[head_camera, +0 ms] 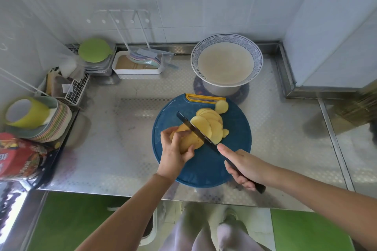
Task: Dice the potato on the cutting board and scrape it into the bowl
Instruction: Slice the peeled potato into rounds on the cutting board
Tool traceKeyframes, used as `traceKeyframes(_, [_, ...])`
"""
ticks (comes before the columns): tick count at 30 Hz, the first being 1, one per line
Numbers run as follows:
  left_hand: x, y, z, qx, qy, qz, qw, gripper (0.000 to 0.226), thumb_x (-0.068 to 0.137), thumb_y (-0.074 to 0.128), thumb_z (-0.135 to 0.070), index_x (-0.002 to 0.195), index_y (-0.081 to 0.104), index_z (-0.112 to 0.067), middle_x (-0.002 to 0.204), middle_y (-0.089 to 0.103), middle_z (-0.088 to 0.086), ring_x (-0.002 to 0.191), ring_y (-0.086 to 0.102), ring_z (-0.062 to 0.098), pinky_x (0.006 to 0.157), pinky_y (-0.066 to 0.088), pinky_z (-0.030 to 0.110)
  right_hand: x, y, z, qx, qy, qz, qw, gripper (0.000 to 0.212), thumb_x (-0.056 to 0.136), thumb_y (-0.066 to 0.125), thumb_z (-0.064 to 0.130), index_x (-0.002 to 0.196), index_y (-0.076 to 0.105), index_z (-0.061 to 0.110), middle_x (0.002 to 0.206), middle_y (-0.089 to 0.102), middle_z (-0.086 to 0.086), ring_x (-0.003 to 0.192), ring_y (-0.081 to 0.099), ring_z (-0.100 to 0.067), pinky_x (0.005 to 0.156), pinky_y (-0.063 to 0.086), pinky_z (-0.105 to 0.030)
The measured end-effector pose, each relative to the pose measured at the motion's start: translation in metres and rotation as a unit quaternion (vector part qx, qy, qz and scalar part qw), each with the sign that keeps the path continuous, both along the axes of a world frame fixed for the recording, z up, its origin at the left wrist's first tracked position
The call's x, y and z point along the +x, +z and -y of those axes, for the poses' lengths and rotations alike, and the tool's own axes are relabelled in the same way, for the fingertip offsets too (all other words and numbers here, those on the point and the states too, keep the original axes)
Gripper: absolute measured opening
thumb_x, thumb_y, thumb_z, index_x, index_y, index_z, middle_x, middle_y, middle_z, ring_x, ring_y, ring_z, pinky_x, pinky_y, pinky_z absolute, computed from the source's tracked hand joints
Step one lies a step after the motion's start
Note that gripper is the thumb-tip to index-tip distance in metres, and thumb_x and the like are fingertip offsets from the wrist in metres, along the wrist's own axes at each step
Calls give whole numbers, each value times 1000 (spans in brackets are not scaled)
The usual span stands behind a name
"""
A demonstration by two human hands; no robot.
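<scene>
A round blue cutting board (204, 169) lies on the steel counter. The uncut end of a yellow potato (188, 140) sits on it, gripped by my left hand (175, 149). Several cut slices (212, 126) fan out to its right, and one slice (221, 106) lies apart near the board's yellow handle. My right hand (244, 167) holds a black knife (195, 128) by its handle, index finger stretched along the blade's spine. The blade rests across the potato beside my left fingers. A blue-patterned white bowl (226, 59) stands just behind the board.
A white tray (137, 63) with coloured items sits at the back. Stacked plates with a green lid (94, 50), a wire basket (75, 89), a pile of coloured plates with a yellow cup (30, 114) and a red packet (18, 157) crowd the left side.
</scene>
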State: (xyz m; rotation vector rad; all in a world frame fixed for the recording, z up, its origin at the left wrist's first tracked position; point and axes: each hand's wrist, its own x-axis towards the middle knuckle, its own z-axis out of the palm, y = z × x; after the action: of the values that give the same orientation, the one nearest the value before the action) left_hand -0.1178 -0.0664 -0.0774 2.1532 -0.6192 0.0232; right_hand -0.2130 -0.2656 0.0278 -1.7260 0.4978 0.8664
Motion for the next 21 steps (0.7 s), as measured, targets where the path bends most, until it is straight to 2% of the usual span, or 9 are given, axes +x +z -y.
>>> traceKeyframes(3, [1, -1, -1, -3, 6, -13, 1000, 42, 84, 55, -49, 120, 47, -29, 124, 30, 5, 117, 37, 15, 98, 40, 26, 6, 3, -1, 2, 6, -8, 1000, 70, 90, 27, 75, 58, 36, 14, 44, 34, -5, 32, 30, -16, 40, 33, -22])
traceKeyframes(7, [3, -2, -1, 7, 8, -20, 1000, 52, 85, 55, -49, 121, 56, -11, 124, 29, 3, 117, 36, 14, 98, 39, 25, 9, 3, -4, -38, 17, -6, 999, 71, 90, 26, 76, 57, 35, 14, 44, 34, -6, 32, 31, -17, 40, 36, -23])
traceKeyframes(17, [4, 1, -1, -4, 17, -49, 999, 60, 84, 53, -53, 122, 56, -6, 122, 28, 3, 117, 37, 15, 99, 39, 25, 14, 9, -15, -38, 11, -25, 999, 72, 87, 26, 79, 60, 35, 12, 44, 35, -5, 32, 31, -16, 40, 36, -22])
traceKeyframes(21, [3, -2, -2, -5, 7, -27, 1000, 62, 85, 53, -57, 120, 57, -6, 122, 30, 5, 117, 39, 19, 97, 41, 26, 18, 10, -19, -46, 8, -29, 998, 72, 87, 25, 79, 60, 36, 13, 44, 35, -4, 32, 33, -16, 41, 37, -23])
